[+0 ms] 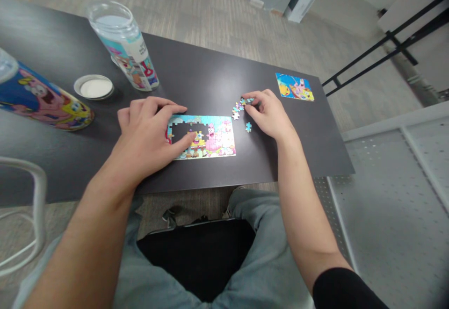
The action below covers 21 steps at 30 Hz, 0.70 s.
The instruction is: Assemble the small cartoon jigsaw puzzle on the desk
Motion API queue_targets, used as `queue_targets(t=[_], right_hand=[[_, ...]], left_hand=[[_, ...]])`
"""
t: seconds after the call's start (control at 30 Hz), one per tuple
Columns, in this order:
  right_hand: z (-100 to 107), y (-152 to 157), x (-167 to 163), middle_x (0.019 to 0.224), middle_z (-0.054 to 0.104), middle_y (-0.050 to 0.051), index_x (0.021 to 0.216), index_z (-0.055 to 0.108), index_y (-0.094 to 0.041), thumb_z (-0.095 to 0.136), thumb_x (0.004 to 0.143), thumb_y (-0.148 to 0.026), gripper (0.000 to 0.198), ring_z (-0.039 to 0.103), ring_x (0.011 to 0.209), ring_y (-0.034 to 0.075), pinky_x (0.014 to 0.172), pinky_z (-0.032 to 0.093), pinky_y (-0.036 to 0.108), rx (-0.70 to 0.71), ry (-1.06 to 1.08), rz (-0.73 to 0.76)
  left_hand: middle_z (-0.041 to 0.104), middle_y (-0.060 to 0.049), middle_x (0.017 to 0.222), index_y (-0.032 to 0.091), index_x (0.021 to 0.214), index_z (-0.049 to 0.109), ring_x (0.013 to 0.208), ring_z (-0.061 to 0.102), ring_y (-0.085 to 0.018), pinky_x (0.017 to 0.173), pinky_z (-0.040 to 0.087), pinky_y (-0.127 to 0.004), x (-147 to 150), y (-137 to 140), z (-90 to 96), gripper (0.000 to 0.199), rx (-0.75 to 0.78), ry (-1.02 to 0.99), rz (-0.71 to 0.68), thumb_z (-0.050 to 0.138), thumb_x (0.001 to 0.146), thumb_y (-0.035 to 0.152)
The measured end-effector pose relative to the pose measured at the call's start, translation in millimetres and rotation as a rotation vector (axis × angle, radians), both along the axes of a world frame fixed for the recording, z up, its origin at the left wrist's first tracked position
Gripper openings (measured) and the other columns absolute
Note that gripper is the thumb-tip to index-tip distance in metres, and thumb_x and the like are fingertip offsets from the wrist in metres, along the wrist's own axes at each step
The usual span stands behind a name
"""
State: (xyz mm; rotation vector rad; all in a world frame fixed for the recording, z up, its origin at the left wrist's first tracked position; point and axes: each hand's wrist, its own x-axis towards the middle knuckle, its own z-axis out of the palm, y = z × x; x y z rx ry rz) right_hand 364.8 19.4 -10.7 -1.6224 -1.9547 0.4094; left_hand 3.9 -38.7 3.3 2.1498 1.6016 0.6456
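Note:
A partly assembled jigsaw puzzle (224, 136) with cartoon figures lies flat on the dark table, with a gap in its upper left middle. My left hand (149, 133) spreads over its left end, thumb resting on the inner pieces and index finger near the top edge. Part of the puzzle's left side is hidden under that hand. To the right, my right hand (268, 110) reaches into a small heap of loose puzzle pieces (238, 106), thumb and index finger apart around some of them. A single blue puzzle piece (249, 127) lies just below the heap.
A clear open jar (128, 49) with a cartoon label stands at the back left, a white lid (93, 87) near it. A second cartoon jar (45, 96) is at far left. A cartoon picture card (294, 87) lies near the table's right end (326, 136).

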Motion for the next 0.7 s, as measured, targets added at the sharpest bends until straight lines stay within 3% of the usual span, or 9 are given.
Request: queue_targets(t=[0.2,0.3,0.47,0.7], right_hand=[[5,-5,6,0.115,0.073,0.006,0.125,0.093,-0.028,0.086,0.108,-0.016,0.021,0.069,0.092,0.025,0.102,0.066,0.049,-0.029,0.015,0.002],[8,-8,13,0.119,0.074,0.006,0.123,0.094,-0.027,0.083,0.106,-0.013,0.024,0.063,0.083,0.02,0.098,0.066,0.045,-0.055,0.057,0.027],[8,-10,24,0.116,0.074,0.005,0.117,0.095,-0.029,0.069,0.108,-0.008,0.035,0.058,0.076,0.019,0.093,0.062,0.043,-0.038,0.069,0.03],[7,-10,47,0.11,0.08,0.004,0.123,0.089,-0.028,0.083,0.105,-0.025,0.019,0.06,0.079,0.021,0.089,0.057,0.044,-0.01,0.108,-0.095]], left_hand=[[0.074,-0.015,0.166,0.029,0.159,0.082,0.161,0.055,-0.052,0.135,0.039,-0.081,0,1,-0.6,0.069,0.028,0.06,-0.016,0.066,0.109,0.074],[0.075,-0.013,0.164,0.034,0.156,0.083,0.159,0.056,-0.052,0.135,0.04,-0.08,-1,2,-2.0,0.067,0.046,0.044,-0.014,0.065,0.11,0.078],[0.076,-0.016,0.164,0.037,0.155,0.083,0.158,0.06,-0.055,0.134,0.043,-0.08,-2,3,-0.4,0.057,0.036,0.069,-0.013,0.071,0.109,0.068],[0.076,-0.017,0.168,0.035,0.161,0.081,0.164,0.058,-0.055,0.136,0.044,-0.08,1,2,5.6,0.063,0.003,0.118,0.002,0.059,0.114,0.071]])
